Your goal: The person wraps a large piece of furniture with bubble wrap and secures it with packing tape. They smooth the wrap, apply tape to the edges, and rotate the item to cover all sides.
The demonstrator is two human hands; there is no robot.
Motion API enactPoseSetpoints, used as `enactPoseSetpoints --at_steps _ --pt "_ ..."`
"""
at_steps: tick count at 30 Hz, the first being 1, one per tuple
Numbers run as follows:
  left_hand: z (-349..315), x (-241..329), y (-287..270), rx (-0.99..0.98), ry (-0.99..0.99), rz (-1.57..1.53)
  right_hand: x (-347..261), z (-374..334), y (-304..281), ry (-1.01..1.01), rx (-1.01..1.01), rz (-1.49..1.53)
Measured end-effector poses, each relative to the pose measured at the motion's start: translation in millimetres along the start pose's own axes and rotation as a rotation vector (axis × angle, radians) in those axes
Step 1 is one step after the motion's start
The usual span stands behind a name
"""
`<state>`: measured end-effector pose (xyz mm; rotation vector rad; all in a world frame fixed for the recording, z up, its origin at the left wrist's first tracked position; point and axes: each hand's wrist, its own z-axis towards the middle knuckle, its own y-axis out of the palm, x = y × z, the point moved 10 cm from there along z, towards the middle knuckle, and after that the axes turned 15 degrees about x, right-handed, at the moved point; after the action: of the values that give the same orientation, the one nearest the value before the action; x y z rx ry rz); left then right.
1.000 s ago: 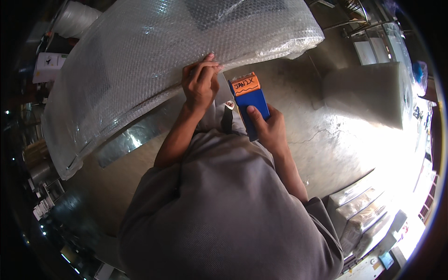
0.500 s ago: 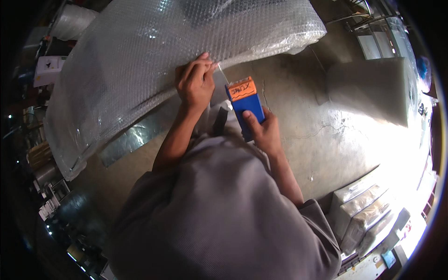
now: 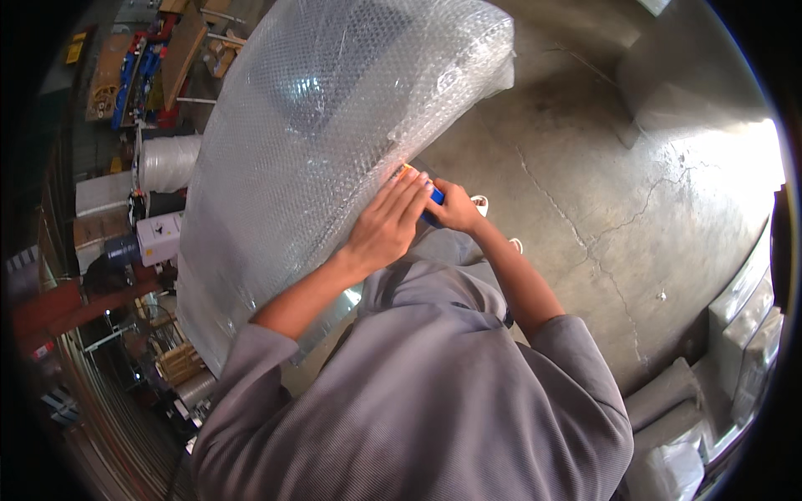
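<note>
Bubble wrap (image 3: 334,108) covers a large, long item stretching from the far middle to the near left. My left hand (image 3: 386,219) lies with its fingers stretched out along the right edge of the wrap, pressing on it. Beside those fingers, my right hand (image 3: 457,209) grips a blue tape dispenser (image 3: 437,197). Its orange end rests against the wrap's edge, mostly hidden under my left fingers. I cannot make out the tape itself at this moment.
A large translucent roll (image 3: 693,71) stands on the cracked concrete floor (image 3: 576,192) at the far right. Wrapped packages (image 3: 743,334) lie at the near right. On the left are a white roll (image 3: 170,163), a white box (image 3: 159,238) and shelves with tools and boards.
The dispenser has moved from apart, with a thin strand stretched to my left hand, up against the wrap. My left hand has flattened beside it. The whole view has turned.
</note>
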<state>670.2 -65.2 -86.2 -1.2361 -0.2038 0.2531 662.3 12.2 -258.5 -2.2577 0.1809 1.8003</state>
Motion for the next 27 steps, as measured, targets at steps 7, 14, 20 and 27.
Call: enactPoseSetpoints --at_steps 7,14,20,27 --pt "-37.3 -23.7 86.8 -0.698 0.424 0.944 33.2 9.5 -17.7 0.115 -0.084 -0.355" --pt "-44.0 -20.5 78.6 -0.746 0.507 1.105 -26.6 18.3 -31.9 -0.039 -0.011 -0.822" --pt "-40.5 -15.9 76.7 -0.96 0.536 1.049 -0.6 -33.0 -108.3 0.104 -0.043 -0.788" --pt "10.1 34.2 35.7 -0.19 -1.128 -1.199 -53.6 -147.0 -153.7 0.03 0.203 -0.096"
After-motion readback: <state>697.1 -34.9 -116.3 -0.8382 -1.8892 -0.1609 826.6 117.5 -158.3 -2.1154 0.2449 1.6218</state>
